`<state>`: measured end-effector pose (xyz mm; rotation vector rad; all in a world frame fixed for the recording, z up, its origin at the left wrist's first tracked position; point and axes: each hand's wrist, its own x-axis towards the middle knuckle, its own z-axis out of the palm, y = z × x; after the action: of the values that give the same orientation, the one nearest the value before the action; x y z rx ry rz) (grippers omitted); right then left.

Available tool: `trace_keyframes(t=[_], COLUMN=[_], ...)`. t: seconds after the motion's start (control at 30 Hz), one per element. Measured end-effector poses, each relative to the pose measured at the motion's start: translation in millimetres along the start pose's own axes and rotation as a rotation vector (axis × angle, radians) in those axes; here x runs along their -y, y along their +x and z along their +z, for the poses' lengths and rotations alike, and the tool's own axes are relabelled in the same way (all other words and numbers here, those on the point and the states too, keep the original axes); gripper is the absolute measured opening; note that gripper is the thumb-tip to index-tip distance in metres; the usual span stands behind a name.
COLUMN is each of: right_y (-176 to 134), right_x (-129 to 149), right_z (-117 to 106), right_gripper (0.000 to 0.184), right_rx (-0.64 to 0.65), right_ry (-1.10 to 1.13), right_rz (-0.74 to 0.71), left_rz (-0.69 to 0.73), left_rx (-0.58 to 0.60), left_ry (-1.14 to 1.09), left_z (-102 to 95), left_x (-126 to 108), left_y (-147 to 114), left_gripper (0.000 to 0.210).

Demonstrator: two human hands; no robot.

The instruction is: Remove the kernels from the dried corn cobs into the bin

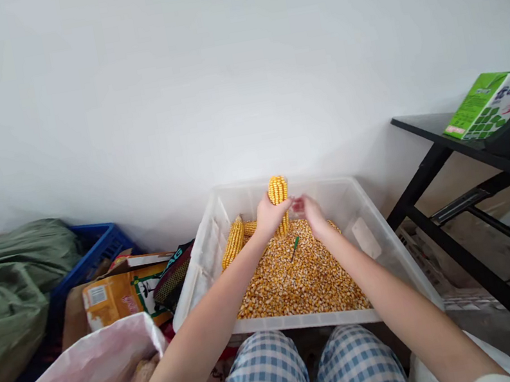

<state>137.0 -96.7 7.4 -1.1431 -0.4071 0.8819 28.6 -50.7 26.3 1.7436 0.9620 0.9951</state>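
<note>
The left hand point(269, 216) is closed around a yellow corn cob point(277, 188), with the fingers wrapped about its middle; the right hand point(308, 213) is half curled just beside it, its fingertips blurred, so I cannot tell whether they touch the cob or hold something. The cob stands nearly upright in the grip, thick and rounded, with hard glossy kernels in straight rows; its top comes out above the hand, its lower part below. Beneath spreads a bed of loose corn kernels point(290, 283), small, smooth and golden, and on it lies a slim tool with a green handle point(296, 243). To the left, a long tapering cob point(232, 243) leans inside the translucent plastic bin point(390, 237), which has sloping walls. Behind is a smooth white wall point(236, 77).
</note>
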Motion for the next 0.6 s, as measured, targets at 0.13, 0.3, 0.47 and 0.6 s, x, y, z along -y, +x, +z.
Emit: trace_keyframes(t=[0.13, 0.3, 0.47, 0.6], right_y=[6.6, 0.8, 3.5, 8.3], right_x=[29.5, 26.1, 33.0, 41.7], right_z=[-0.6, 2.1, -9.8, -19.2], right_gripper=[0.044, 0.043, 0.045, 0.046], right_rx=[0.074, -0.077, -0.274, -0.188], right_ry=[0.072, -0.001, 0.113, 0.258], right_rz=[-0.204, -0.115, -0.121, -0.061], left_rz=[-0.006, 0.122, 0.237, 0.207], left_rx=[0.126, 0.245, 0.291, 0.271], left_ry=[0.263, 0.648, 0.669, 0.725], left_z=[2.8, 21.1, 25.7, 25.6], left_x=[-8.8, -11.6, -9.3, -6.6], left_y=[-7.0, -29.0, -38.5, -38.3], left_gripper=[0.051, 0.052, 0.055, 0.043])
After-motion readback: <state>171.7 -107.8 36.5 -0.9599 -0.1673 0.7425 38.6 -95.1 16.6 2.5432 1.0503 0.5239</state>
